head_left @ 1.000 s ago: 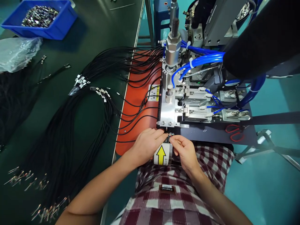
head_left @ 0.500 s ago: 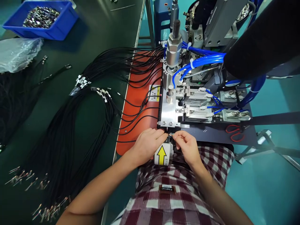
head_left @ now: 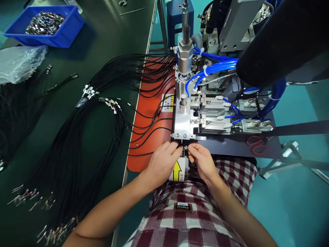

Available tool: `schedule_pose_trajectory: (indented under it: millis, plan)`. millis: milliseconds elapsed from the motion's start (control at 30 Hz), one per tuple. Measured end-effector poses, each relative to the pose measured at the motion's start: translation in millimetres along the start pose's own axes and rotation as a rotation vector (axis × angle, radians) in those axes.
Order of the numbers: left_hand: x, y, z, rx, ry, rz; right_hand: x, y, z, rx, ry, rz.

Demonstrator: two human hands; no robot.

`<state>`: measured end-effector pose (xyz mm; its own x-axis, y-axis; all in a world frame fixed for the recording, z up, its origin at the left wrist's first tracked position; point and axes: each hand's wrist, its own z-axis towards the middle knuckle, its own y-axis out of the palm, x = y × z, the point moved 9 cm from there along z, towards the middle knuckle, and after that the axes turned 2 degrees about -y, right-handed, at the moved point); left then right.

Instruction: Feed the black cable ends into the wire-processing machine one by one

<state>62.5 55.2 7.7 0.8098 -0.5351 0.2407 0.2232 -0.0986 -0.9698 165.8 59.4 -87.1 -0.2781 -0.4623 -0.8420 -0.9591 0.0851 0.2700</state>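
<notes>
1. Evidently, just below the frame's middle, the left hand [head_left: 164,160] was closed on a black cable [head_left: 140,155] lying crosswise, its wire ends [head_left: 185,148] pointing right, between both hands' fingertips.
2. The right hand [head_left: 202,160], about equally near, had thumb and forefinger together; I couldn't tell whether they gripped.
3. An arrow label [head_left: 177,172] sat just below; just above, a metal plate [head_left: 182,124] limited room.
4. Farther, upper left, stood a blue bin [head_left: 67,34].

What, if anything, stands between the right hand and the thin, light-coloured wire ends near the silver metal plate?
Nothing visible. The bare right hand is right at the thin, light-coloured wire ends, the left hand close on their other side; contact is too small to tell.
</notes>
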Motion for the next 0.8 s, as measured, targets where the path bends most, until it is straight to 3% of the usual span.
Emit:
schedule_pose_trajectory:
  millis: [200,400,667,800]
  plan:
    - [-6,0.1,1,0.032,-0.010,-0.065,-9,-3,-3,0.039,-0.106,-0.090]
    - [-5,-1.4,1,0.050,-0.013,-0.087,10,2,0,-0.030,0.090,0.095]
    - [-10,-5.7,0,0.113,-0.039,-0.225,-4,1,-3,0.041,-0.125,-0.029]
    - [-9,-5.2,-2,0.150,-0.037,-0.215,-4,1,-3,0.044,-0.133,-0.063]
